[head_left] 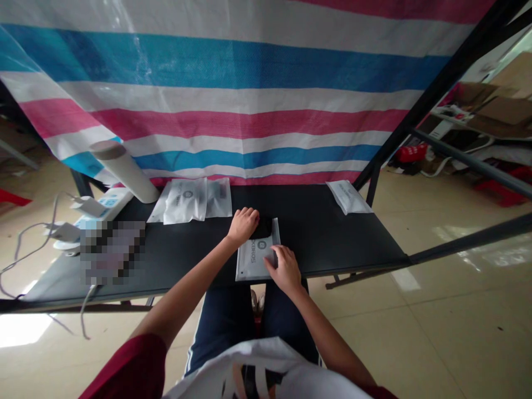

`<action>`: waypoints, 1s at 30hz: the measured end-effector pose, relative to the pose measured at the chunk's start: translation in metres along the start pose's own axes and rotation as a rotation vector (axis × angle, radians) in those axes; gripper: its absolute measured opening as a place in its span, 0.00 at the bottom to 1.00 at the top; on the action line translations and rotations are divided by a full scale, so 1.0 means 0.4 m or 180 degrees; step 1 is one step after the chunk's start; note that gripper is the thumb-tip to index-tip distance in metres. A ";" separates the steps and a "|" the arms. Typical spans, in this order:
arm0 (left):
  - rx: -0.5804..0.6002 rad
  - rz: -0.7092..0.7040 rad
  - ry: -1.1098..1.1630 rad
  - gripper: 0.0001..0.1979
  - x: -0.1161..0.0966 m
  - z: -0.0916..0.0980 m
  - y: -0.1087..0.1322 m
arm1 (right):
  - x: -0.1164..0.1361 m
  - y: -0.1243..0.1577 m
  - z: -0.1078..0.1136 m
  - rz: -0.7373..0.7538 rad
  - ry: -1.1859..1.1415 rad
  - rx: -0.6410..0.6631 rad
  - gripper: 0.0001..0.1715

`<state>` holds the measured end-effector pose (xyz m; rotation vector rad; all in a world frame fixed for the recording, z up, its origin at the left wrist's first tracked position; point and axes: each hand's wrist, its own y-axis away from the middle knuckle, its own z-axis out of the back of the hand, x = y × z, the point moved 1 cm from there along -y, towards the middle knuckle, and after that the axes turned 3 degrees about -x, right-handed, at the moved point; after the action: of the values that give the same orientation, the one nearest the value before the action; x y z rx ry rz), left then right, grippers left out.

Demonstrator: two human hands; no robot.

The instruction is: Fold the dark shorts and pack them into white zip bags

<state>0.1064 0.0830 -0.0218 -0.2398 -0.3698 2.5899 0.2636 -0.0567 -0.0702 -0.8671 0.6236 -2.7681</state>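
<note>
On a black tabletop (332, 233) lies a white printed plastic bag (253, 257) with dark lettering. My left hand (243, 226) curls over a black soft item (263, 227) that sits at the bag's upper end. My right hand (283, 270) lies on the bag's lower right part, fingers gripping it. How far the black item reaches inside the bag is hidden.
Several similar white bags (191, 200) lie at the table's back left, and another (348, 197) at the back right. A cardboard tube (124, 172) leans at the left, beside a white power strip (108, 202) with cables. A striped tarp (233, 94) hangs behind.
</note>
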 end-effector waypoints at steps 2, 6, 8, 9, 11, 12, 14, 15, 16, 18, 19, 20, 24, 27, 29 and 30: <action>0.0006 -0.0137 0.0016 0.13 -0.018 0.007 0.023 | 0.000 -0.002 0.000 0.0049 -0.0001 0.0052 0.10; -0.0198 -0.0291 0.0082 0.25 -0.047 0.015 0.080 | -0.001 -0.002 0.002 0.0007 -0.0088 0.0020 0.07; -0.0205 -0.0233 0.0050 0.33 -0.057 0.012 0.097 | -0.001 -0.002 0.003 -0.0002 -0.0118 0.0003 0.07; -0.0174 -0.0155 0.0005 0.34 -0.062 0.010 0.100 | 0.000 -0.001 0.003 0.0013 -0.0120 0.0006 0.07; -0.0082 0.0060 -0.0121 0.31 -0.070 0.007 0.092 | 0.003 0.000 0.004 0.0073 -0.0104 0.0033 0.07; -0.0037 0.0162 -0.0189 0.29 -0.074 0.007 0.082 | 0.004 0.000 0.005 0.0105 -0.0095 0.0059 0.07; 0.0042 0.0281 -0.0304 0.25 -0.082 0.013 0.058 | 0.004 0.001 0.008 0.0125 -0.0125 0.0120 0.08; 0.0076 0.0284 -0.0334 0.23 -0.086 0.019 0.046 | 0.002 0.001 0.010 0.0113 -0.0187 0.0156 0.08; 0.0098 0.0248 -0.0341 0.21 -0.089 0.027 0.037 | 0.000 0.001 0.012 0.0088 -0.0295 0.0193 0.09; 0.0061 0.0096 -0.0301 0.19 -0.093 0.050 0.031 | -0.007 -0.001 0.019 -0.0015 -0.0664 0.0278 0.13; -0.0008 -0.0014 -0.0255 0.19 -0.095 0.063 0.035 | -0.012 -0.002 0.024 -0.0100 -0.0928 0.0314 0.15; -0.0111 -0.0148 -0.0197 0.20 -0.097 0.078 0.044 | -0.016 -0.004 0.029 -0.0216 -0.1226 0.0324 0.17; -0.0555 -0.0875 0.0071 0.20 -0.114 0.129 0.113 | -0.030 -0.019 0.061 -0.1118 -0.2770 0.0035 0.31; -0.0555 -0.1584 0.0185 0.18 -0.139 0.149 0.164 | -0.030 -0.030 0.084 -0.2030 -0.4109 0.0121 0.40; -0.0464 -0.1869 0.0224 0.18 -0.155 0.153 0.184 | -0.027 -0.033 0.099 -0.2428 -0.4436 0.0271 0.34; -0.0431 -0.1914 0.0236 0.19 -0.163 0.152 0.190 | -0.025 -0.032 0.105 -0.2535 -0.4419 0.0322 0.31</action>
<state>0.1127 -0.0266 0.0190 -0.2286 -0.5029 1.9636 0.2955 -0.0564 -0.0386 -2.9163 -0.1872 -1.7328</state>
